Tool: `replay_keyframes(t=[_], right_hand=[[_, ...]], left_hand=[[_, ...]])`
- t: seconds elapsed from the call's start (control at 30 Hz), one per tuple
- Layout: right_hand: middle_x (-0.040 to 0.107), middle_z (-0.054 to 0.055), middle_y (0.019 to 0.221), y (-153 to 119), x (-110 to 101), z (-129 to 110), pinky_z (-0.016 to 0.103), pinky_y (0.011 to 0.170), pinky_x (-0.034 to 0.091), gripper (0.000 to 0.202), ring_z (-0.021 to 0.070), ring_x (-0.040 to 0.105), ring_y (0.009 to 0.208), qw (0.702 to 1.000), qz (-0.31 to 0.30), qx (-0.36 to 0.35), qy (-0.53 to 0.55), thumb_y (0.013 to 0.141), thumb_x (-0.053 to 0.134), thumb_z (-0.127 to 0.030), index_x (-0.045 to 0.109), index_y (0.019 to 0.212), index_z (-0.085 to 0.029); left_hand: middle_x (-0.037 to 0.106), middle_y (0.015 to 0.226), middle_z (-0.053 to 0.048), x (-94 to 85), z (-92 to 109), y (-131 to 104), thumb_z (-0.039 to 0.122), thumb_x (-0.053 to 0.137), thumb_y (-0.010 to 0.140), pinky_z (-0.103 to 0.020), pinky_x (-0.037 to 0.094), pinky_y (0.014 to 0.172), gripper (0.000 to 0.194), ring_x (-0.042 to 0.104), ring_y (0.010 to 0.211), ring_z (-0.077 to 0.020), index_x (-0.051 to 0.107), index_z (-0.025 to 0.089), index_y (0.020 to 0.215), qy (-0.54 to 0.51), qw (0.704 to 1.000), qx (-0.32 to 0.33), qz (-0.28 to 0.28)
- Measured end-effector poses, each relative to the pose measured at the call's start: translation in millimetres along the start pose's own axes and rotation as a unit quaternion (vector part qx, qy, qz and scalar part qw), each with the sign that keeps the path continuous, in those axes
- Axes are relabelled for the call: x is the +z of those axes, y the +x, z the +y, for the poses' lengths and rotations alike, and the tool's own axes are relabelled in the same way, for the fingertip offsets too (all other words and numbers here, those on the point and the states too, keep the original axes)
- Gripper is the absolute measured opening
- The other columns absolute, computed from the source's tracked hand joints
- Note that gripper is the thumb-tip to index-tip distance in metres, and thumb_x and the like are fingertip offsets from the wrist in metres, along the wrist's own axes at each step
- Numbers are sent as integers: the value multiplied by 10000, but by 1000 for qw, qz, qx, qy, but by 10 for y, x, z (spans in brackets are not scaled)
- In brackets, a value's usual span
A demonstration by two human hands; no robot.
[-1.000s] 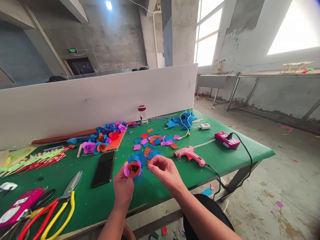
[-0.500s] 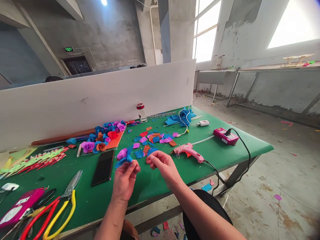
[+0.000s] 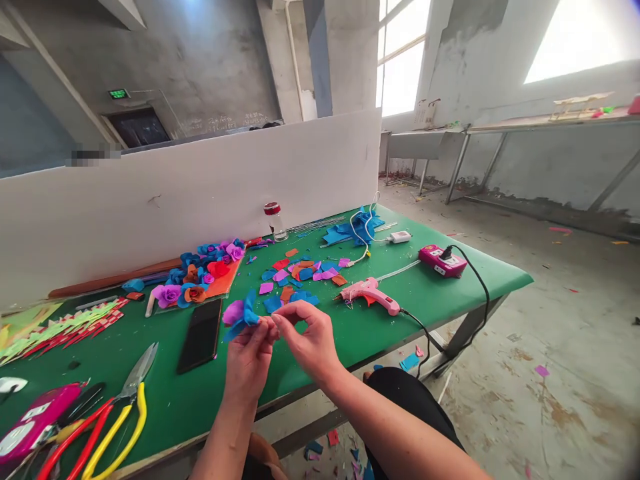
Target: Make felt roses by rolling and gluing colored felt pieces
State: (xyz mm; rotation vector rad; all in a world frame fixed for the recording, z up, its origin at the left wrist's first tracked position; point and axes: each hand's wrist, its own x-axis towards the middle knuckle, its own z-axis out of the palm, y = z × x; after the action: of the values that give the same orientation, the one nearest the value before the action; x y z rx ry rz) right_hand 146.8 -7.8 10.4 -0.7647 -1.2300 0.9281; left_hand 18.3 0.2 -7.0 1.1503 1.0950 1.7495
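Observation:
A paper flower [image 3: 250,313] with a purple bloom and blue leaves is pinched at its base between the thumb and fingers of my left hand [image 3: 249,367], above the front of the green table. My right hand [image 3: 311,341] is closed in a pinch right beside it, fingertips meeting those of the left. Whatever it grips there is too small to make out. Just beyond the hands lie cut paper pieces [image 3: 300,270] in blue, purple and orange. A pink glue gun [image 3: 370,293] rests to their right.
Finished paper flowers [image 3: 193,293] are heaped at the back left. A phone [image 3: 200,337] and red-and-yellow-handled snips [image 3: 127,400] lie left of my hands. A lidded glass jar [image 3: 275,221] stands near the white panel [image 3: 210,187]. A corded magenta power strip [image 3: 443,262] sits at right.
My right hand has moved left, from a short gap away to touching the fingertips of my left hand. The flower stays in my left hand. The whole view has shifted slightly.

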Motion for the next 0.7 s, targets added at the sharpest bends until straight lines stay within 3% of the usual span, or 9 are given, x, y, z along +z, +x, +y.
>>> replay_keyframes(t=[0.13,0.23,0.37,0.5,0.7], right_hand=[[726,33,754,92,-5,-23,288,696,513,171,174,645,697,999,30,12,11,847,663,-338,711,749,-206],[723,33,744,176,-64,29,287,670,499,216,169,622,676,999,9,41,16,841,656,-384,714,746,-199],[715,28,761,254,-135,122,284,694,495,251,162,622,702,988,-53,96,106,763,721,-439,718,770,-189],[683,4,767,286,-164,130,247,664,473,346,115,576,668,959,-92,152,218,655,821,-456,726,836,-177],[626,-28,709,295,-167,71,237,652,468,358,106,557,657,953,-75,146,253,569,881,-436,681,729,-185]], left_hand=[[679,707,2,-38,-19,37,302,914,595,-204,525,586,255,585,607,-81,740,177,733,-151,980,-120,-46],[635,687,7,-46,2,38,199,898,609,-172,506,557,218,554,585,-61,720,151,726,-209,960,-174,-67],[551,669,21,-49,56,7,145,847,670,-157,467,482,192,500,531,-48,663,138,724,-243,938,-211,-127],[508,642,31,-47,75,-33,116,830,685,-142,435,442,208,456,481,-32,625,138,714,-290,911,-237,-175],[514,617,26,13,30,-112,95,813,694,-138,428,429,185,447,449,-26,633,133,710,-304,888,-270,-213]])
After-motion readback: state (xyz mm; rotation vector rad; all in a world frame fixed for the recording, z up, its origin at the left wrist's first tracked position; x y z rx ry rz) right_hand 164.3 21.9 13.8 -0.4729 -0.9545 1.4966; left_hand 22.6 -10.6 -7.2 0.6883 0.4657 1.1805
